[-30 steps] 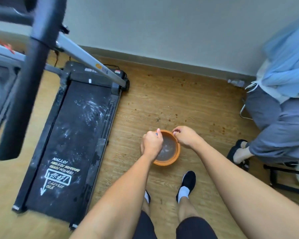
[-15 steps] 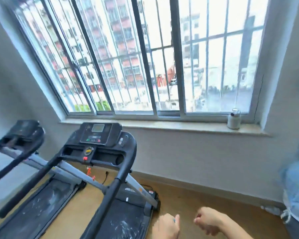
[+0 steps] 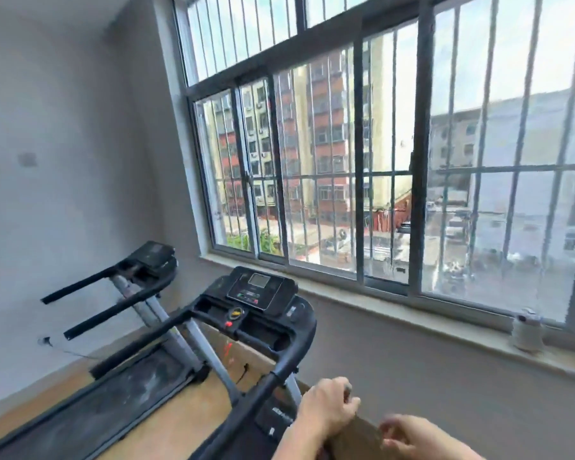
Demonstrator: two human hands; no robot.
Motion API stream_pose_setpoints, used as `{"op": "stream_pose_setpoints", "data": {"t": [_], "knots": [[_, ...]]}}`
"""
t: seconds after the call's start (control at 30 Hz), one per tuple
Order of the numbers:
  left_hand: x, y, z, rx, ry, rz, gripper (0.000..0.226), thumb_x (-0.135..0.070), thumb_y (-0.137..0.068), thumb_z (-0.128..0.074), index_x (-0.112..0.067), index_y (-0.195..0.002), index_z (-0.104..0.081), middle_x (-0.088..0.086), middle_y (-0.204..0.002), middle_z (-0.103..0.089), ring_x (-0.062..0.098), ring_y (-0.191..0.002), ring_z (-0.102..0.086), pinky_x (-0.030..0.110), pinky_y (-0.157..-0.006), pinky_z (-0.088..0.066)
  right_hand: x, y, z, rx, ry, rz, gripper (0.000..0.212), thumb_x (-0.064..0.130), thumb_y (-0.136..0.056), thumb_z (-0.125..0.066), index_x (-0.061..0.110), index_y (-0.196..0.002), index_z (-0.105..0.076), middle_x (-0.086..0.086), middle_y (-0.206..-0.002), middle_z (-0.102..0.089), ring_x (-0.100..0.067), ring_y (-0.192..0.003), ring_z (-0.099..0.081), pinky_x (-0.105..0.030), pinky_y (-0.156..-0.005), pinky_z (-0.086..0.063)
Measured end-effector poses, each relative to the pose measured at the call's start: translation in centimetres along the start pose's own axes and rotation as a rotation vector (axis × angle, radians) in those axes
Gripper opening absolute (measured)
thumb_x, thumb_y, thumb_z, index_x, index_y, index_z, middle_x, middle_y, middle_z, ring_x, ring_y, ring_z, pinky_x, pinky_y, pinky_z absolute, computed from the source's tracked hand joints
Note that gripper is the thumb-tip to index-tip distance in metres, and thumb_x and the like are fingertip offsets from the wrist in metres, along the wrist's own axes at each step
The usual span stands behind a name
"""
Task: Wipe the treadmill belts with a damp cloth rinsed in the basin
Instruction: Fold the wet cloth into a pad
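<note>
Treadmills: two, side by side on the floor (image 3: 186,416), both facing the window wall.
Far treadmill (image 3: 153,260): at the floor's left edge, close to the side wall. Its belt (image 3: 113,400) is dusty with pale streaks, and it is cut off at the bottom-left corner of the view.
Near treadmill (image 3: 259,290): just right of the far one. You see its console and handrail clearly, but its own belt is almost wholly hidden under the rail and your forearm.
Left hand (image 3: 326,410): fingers curled into a loose fist, beside the near handrail without touching it. You cannot tell whether they pinch anything.
Right hand (image 3: 409,433): apart from the left hand, low at the bottom edge and blurred, so you cannot read its grip.
Cloth: you cannot make it out in either hand.
Window (image 3: 379,161): one, barred, above both consoles.
Canister (image 3: 526,330): one small white container at the right end of the sill (image 3: 412,323) (contents impossible to see).
</note>
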State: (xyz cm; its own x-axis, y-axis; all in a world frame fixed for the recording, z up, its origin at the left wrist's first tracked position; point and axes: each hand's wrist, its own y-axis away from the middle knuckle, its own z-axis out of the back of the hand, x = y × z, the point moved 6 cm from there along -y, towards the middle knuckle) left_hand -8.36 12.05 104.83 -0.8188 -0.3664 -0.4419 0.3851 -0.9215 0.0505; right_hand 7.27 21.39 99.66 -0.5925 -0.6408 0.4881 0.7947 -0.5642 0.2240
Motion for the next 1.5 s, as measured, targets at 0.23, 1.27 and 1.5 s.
{"op": "stream_pose_setpoints", "data": {"t": [0.23, 1.27, 1.5], "knots": [[0.6, 2.3, 3.4, -0.031, 0.159, -0.079, 0.014, -0.024, -0.092, -0.052, -0.02, -0.103, -0.044, 0.005, -0.111, -0.054, 0.027, -0.103, -0.055, 0.037, -0.095, -0.044, 6.0, 2.6, 4.1, -0.2, -0.122, 0.109, 0.025, 0.021, -0.103, -0.057, 0.031, -0.125, -0.06, 0.01, -0.102, -0.074, 0.003, -0.09, -0.07, -0.013, -0.082, -0.052], [22.0, 23.8, 26.4, -0.284, 0.399, -0.526, 0.029, -0.009, -0.081, -0.081, -0.017, -0.107, -0.074, -0.005, -0.099, -0.069, 0.005, -0.087, -0.064, 0.007, -0.072, -0.045, 42.7, 7.6, -4.9, -0.43, -0.884, 0.166, 0.039, 0.026, -0.09, -0.075, -0.005, -0.095, -0.052, -0.029, -0.095, -0.074, -0.042, -0.087, -0.076, -0.044, -0.068, -0.065], [27.3, 19.6, 28.3, -0.277, 0.469, -0.556, 0.023, -0.011, -0.087, -0.08, -0.02, -0.108, -0.073, -0.011, -0.102, -0.066, 0.003, -0.093, -0.063, 0.007, -0.078, -0.045, 44.1, 1.2, -7.2, -0.464, -0.99, 0.195, 0.054, 0.029, -0.071, -0.094, 0.004, -0.11, -0.067, -0.024, -0.107, -0.073, -0.037, -0.094, -0.076, -0.034, -0.069, -0.063]]}}
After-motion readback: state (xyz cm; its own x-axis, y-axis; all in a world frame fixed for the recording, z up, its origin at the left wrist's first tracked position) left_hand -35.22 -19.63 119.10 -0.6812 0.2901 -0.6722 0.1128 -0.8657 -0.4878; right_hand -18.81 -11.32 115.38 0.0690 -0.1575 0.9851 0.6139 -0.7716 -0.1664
